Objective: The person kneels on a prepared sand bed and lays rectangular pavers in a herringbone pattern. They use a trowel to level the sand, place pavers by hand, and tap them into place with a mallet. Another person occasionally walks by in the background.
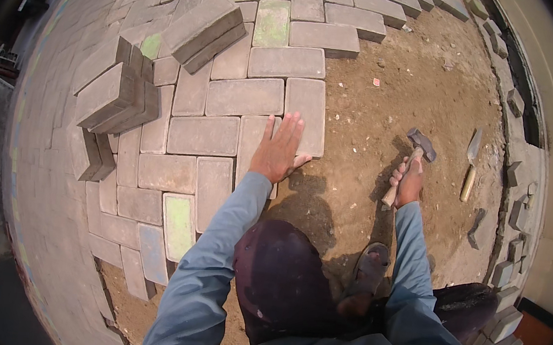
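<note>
My left hand [281,147] lies flat, fingers stretched out, across the edge of two grey paving bricks. One is the upright paving brick [308,108] at the border of the laid paving; the other, partly under my palm, is a neighbouring paving brick [250,143]. My right hand [409,182] is wrapped round the wooden handle of a hammer [422,147], held over the bare soil to the right. The hammer's metal head points away from me. Herringbone paving [203,135] spreads out to the left, with a few bricks showing green or blue paint.
Loose bricks are stacked on the paving at the left [118,99] and far left of centre [205,31]. Brown soil [379,109] borders the paving. A trowel [472,164] lies on it at the right. More bricks [499,341] line the right edge by a wall.
</note>
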A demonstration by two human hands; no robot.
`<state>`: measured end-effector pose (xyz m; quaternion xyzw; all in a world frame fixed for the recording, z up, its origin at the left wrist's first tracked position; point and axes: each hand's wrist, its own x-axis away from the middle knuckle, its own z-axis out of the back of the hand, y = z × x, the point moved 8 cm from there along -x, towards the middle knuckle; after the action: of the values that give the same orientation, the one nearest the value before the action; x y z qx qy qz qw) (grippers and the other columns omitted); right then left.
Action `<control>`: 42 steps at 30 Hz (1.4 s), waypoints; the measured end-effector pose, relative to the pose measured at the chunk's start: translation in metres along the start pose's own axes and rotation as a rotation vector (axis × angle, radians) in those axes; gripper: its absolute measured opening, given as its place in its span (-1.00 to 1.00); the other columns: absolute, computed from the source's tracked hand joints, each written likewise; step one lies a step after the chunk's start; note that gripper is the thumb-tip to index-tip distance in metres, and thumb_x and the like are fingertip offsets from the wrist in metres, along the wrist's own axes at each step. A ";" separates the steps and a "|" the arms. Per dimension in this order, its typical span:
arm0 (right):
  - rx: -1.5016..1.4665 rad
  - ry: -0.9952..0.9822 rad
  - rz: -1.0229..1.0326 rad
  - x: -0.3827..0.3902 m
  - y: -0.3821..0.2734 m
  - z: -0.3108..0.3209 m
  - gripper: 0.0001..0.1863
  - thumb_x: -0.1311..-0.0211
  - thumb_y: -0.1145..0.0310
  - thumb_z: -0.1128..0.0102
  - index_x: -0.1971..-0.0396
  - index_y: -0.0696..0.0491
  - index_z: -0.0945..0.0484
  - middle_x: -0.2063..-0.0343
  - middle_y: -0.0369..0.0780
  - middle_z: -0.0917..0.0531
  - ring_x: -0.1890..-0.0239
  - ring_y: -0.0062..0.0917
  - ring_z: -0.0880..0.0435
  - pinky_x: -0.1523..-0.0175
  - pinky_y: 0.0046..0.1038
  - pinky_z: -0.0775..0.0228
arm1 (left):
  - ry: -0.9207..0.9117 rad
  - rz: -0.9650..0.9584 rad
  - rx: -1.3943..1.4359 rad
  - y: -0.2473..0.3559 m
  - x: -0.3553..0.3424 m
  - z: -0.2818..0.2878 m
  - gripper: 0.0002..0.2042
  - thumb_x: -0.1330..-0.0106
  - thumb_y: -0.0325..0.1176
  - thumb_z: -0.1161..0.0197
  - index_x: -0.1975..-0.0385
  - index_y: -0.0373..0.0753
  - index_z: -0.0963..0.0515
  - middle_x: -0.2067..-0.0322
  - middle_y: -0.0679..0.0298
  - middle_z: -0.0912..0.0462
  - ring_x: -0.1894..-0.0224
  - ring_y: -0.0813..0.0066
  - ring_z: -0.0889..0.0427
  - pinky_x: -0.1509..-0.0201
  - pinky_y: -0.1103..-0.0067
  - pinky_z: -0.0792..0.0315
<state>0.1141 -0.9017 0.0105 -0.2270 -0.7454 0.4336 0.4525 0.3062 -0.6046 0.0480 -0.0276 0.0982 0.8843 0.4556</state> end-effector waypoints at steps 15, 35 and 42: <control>0.403 -0.444 -0.298 -0.041 0.074 -0.188 -0.65 -0.54 -0.01 0.00 0.16 0.00 -0.29 0.54 -0.35 -0.33 0.66 -0.68 -0.27 0.65 -0.53 -0.15 | -0.019 0.059 0.019 0.000 0.004 -0.004 -0.22 -0.38 0.21 -0.09 -0.42 -0.28 -0.26 -0.48 0.13 -0.22 -0.54 0.25 -0.14 -0.59 -0.06 0.21; 1.621 -0.717 0.640 0.029 0.012 -0.269 -0.57 -0.53 0.00 0.06 0.05 0.13 -0.36 0.19 0.15 -0.69 0.08 0.12 -0.67 0.00 0.09 -0.45 | 0.060 0.125 0.075 -0.001 0.006 0.008 -0.38 -0.31 0.14 -0.24 -0.13 -0.29 -0.46 -0.17 0.18 -0.46 -0.31 0.23 -0.37 -0.58 0.02 0.10; 0.550 -0.564 -0.198 0.045 0.030 -0.188 -0.64 -0.55 0.00 0.08 0.19 0.02 -0.32 0.57 -0.36 -0.40 0.67 -0.63 -0.33 0.62 -0.50 -0.21 | 0.212 0.407 0.085 -0.032 0.079 0.023 -0.39 -0.43 0.02 -0.16 -0.31 -0.32 -0.35 -0.39 0.04 -0.30 -0.50 0.08 -0.16 -0.59 0.02 0.16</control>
<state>0.2542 -0.7703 0.0470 0.1029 -0.7148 0.6165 0.3137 0.2874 -0.5185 0.0550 -0.0807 0.1859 0.9452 0.2559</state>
